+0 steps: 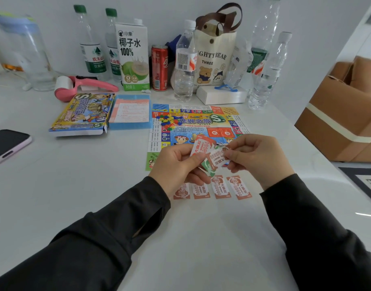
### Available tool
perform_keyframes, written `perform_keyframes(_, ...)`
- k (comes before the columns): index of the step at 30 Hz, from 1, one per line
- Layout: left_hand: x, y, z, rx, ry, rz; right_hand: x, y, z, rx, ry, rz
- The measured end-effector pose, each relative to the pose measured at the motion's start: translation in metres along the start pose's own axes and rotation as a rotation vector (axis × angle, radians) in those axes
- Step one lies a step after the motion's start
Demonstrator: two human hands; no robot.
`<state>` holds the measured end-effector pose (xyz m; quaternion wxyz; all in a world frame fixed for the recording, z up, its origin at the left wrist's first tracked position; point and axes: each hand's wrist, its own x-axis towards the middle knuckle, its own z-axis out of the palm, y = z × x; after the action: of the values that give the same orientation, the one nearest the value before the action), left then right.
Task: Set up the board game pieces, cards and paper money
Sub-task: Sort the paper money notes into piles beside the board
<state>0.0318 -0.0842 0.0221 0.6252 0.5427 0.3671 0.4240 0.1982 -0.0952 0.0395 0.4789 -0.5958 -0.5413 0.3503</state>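
Box (81, 114) flap open; left hand (176, 164), right hand (258, 156) pinch money (215, 159).

Worktop (75, 185) white, glossy. Game board (201, 122) yellow-blue, multicoloured edge squares, cartoon print. Pieces (167, 121) at its 10 o'clock: red, blue, yellow, green. Row of notes (219, 189) at board's 6 o'clock: orange-white. Held notes (217, 159): orange-white, one green. Game box (83, 114) yellow-blue cartoon. Can (159, 68) red. Lint roller (85, 87) pink. Tote bag (214, 59) cream, brown handles, bear print. Phone (6, 145) black, lilac case. Sleeves (117, 227) black.
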Motion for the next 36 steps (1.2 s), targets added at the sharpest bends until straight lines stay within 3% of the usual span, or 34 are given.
perform_keyframes(3,0.001,0.000,-0.002,-0.035,0.012,-0.038,0.001,0.001,-0.002,0.034,0.079,-0.059)
perform_keyframes(8,0.002,-0.001,-0.001,0.046,0.000,-0.086,0.001,-0.002,-0.005,0.329,0.087,-0.032)
perform_keyframes(16,-0.001,-0.001,-0.002,0.036,-0.125,-0.098,-0.003,0.001,0.008,-0.124,0.197,-0.201)
perform_keyframes(22,0.000,0.000,-0.002,0.032,-0.141,-0.133,-0.004,0.004,0.012,-0.289,0.159,-0.294)
perform_keyframes(29,0.001,-0.001,-0.002,0.084,-0.146,-0.142,-0.004,0.003,0.013,-0.245,0.085,-0.276)
perform_keyframes(36,0.001,-0.002,-0.002,0.234,-0.153,-0.084,-0.005,-0.002,0.009,-0.230,-0.114,-0.127)
